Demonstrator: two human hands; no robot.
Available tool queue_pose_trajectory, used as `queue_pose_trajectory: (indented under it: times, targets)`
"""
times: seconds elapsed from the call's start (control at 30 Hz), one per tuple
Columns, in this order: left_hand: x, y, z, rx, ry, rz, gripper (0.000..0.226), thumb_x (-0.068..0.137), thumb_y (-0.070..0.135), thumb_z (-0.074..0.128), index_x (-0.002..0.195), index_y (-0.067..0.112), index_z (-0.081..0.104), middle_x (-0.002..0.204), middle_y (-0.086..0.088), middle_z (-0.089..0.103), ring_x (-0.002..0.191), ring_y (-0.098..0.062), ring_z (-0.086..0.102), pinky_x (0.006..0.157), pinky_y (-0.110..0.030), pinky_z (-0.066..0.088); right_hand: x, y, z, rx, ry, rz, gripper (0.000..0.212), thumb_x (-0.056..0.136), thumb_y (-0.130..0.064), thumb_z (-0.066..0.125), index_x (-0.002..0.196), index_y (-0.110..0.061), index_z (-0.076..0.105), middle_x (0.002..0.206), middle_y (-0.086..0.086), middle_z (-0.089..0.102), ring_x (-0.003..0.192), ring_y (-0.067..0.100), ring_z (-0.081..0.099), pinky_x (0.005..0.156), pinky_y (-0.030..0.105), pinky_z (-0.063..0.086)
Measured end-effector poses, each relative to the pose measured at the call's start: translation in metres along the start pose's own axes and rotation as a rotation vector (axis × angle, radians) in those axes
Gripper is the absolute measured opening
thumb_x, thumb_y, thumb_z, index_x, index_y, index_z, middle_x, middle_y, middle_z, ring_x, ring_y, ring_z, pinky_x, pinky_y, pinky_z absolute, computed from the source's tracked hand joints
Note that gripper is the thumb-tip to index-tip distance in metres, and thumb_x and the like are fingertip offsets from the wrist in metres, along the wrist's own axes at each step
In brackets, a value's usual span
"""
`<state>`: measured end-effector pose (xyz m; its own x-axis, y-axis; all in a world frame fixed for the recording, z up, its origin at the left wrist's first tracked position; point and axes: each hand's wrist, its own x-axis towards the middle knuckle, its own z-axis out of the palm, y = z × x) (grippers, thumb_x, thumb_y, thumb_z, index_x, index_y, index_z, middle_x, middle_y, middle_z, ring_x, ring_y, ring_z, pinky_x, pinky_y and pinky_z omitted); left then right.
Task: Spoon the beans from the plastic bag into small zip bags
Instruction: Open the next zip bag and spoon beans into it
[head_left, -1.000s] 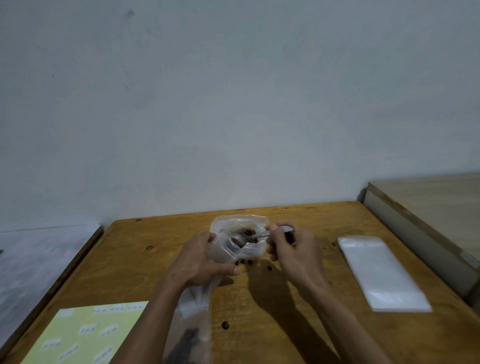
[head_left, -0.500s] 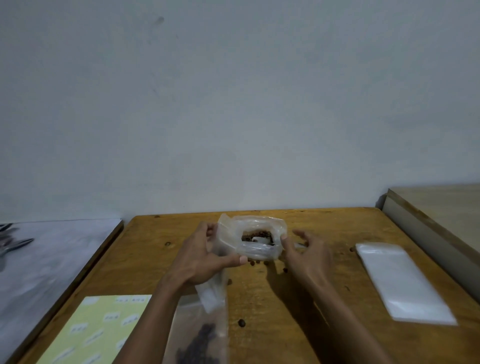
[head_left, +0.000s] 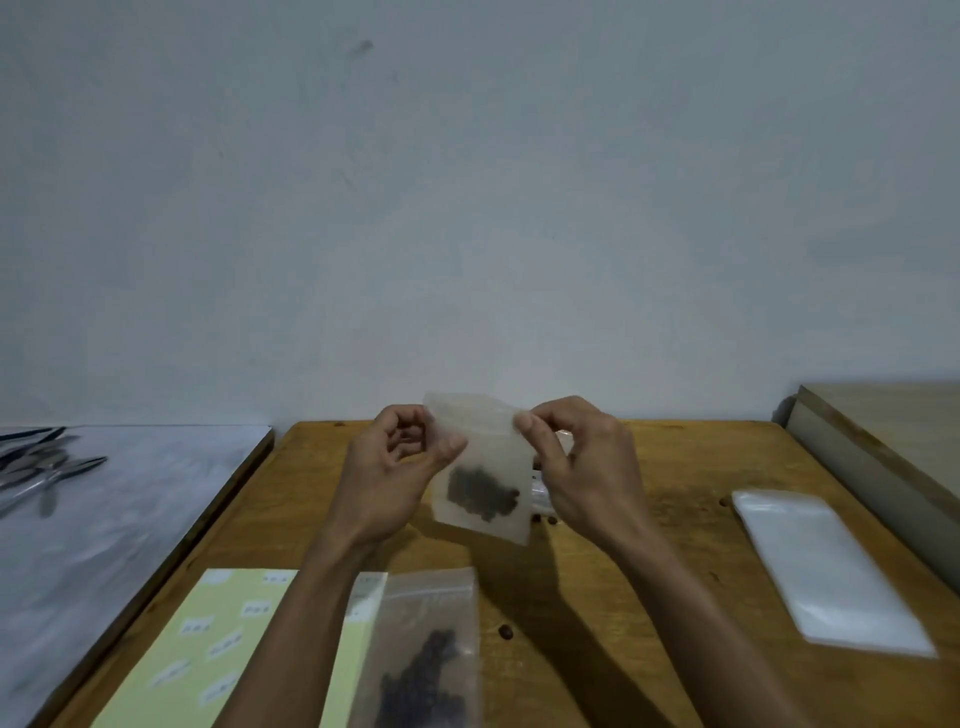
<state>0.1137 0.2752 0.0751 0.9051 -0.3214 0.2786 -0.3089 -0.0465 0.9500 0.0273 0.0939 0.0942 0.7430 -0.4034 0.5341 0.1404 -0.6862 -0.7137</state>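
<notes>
Beans (head_left: 482, 493) now sit in the bottom of the small zip bag (head_left: 485, 467) I hold upright above the desk's far edge, my left hand (head_left: 400, 467) and right hand (head_left: 587, 467) each pinching a top corner; half a second ago its mouth gaped open, so filling looks done and sealing comes next. Near the desk's front edge lies another zip bag (head_left: 426, 649) holding beans, with empty bags (head_left: 826, 566) stacked toward the right edge.

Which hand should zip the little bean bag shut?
Probably the right hand. It already pinches the top edge of the small zip bag at the seal, so it could slide along it. The left hand grips the other top corner and can steady the bag, beans at the bottom.
</notes>
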Motion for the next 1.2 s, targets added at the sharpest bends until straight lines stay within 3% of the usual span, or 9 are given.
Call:
queue_pose_trajectory:
  times: [0.13,0.23,0.33,0.4,0.53,0.77,0.9,1.1,1.2]
  targets:
    - [-0.003,0.010,0.000,-0.152,-0.060,-0.033,0.030,0.076,0.030,0.075,0.098,0.011,0.073,0.092,-0.001,0.074,0.089,-0.016,0.070,0.081,-0.032,0.062,-0.004,0.003,-0.009,0.083,-0.070,0.037,0.022,0.094,-0.037,0.064,0.091,-0.019,0.075,0.093,-0.007,0.071,0.084,0.004,0.063,0.069,0.027,0.052]
    - [-0.009,0.016,0.007,-0.194,-0.060,-0.042,0.029,0.078,0.028,0.074,0.094,0.003,0.072,0.087,-0.006,0.071,0.083,-0.016,0.068,0.077,-0.033,0.060,-0.012,0.002,-0.015,0.424,-0.200,0.195,0.021,0.082,-0.035,0.078,0.091,-0.016,0.076,0.083,0.002,0.073,0.081,0.010,0.068,0.070,0.033,0.058]
    - [-0.016,0.019,0.016,-0.239,-0.106,-0.050,0.030,0.080,0.025,0.073,0.095,-0.002,0.071,0.088,-0.011,0.072,0.084,-0.020,0.069,0.076,-0.033,0.060,-0.018,0.003,-0.015,0.623,-0.283,0.320,0.026,0.072,-0.025,0.084,0.095,-0.013,0.077,0.089,0.003,0.079,0.084,0.017,0.074,0.075,0.035,0.063]
    - [-0.019,0.018,0.020,-0.258,-0.135,-0.069,0.034,0.080,0.024,0.073,0.100,-0.003,0.070,0.094,-0.015,0.074,0.087,-0.024,0.071,0.077,-0.035,0.062,-0.020,0.003,-0.015,0.636,-0.270,0.346,0.018,0.075,-0.016,0.083,0.092,-0.014,0.078,0.090,0.004,0.079,0.083,0.018,0.075,0.077,0.038,0.063]
    - [-0.025,0.018,0.024,-0.262,-0.210,-0.115,0.036,0.077,0.022,0.076,0.104,-0.002,0.074,0.102,-0.017,0.077,0.094,-0.027,0.075,0.079,-0.035,0.063,-0.024,0.005,-0.020,0.622,-0.256,0.358,0.018,0.076,-0.018,0.083,0.092,-0.011,0.078,0.090,0.005,0.079,0.084,0.022,0.075,0.077,0.040,0.062]
    - [-0.032,0.023,0.036,-0.241,-0.191,-0.110,0.026,0.075,0.020,0.076,0.095,0.003,0.077,0.093,-0.013,0.079,0.085,-0.024,0.076,0.067,-0.028,0.060,-0.027,0.009,-0.023,0.563,-0.256,0.401,0.017,0.074,-0.027,0.084,0.086,-0.015,0.080,0.090,0.002,0.078,0.091,0.024,0.073,0.077,0.040,0.061]
    - [-0.039,0.026,0.039,-0.248,-0.151,-0.142,0.022,0.071,0.019,0.077,0.089,0.006,0.078,0.088,-0.010,0.079,0.079,-0.022,0.077,0.062,-0.026,0.059,-0.031,0.013,-0.028,0.586,-0.318,0.473,0.029,0.071,-0.032,0.083,0.093,-0.013,0.080,0.096,0.005,0.078,0.097,0.028,0.072,0.084,0.048,0.059]
    - [-0.050,0.030,0.035,-0.240,-0.215,-0.275,0.026,0.075,0.024,0.073,0.090,0.003,0.078,0.085,-0.010,0.078,0.072,-0.017,0.074,0.054,-0.025,0.056,-0.041,0.018,-0.045,0.617,-0.333,0.530,0.024,0.080,-0.019,0.078,0.098,-0.002,0.078,0.096,0.013,0.078,0.091,0.031,0.074,0.080,0.054,0.058]
    - [-0.054,0.019,0.036,-0.171,-0.224,-0.363,0.017,0.082,0.017,0.076,0.093,0.004,0.080,0.088,-0.013,0.079,0.072,-0.020,0.074,0.055,-0.031,0.058,-0.049,0.029,-0.040,0.563,-0.385,0.597,0.025,0.079,-0.019,0.080,0.098,-0.003,0.078,0.093,0.012,0.078,0.084,0.031,0.074,0.068,0.045,0.062]
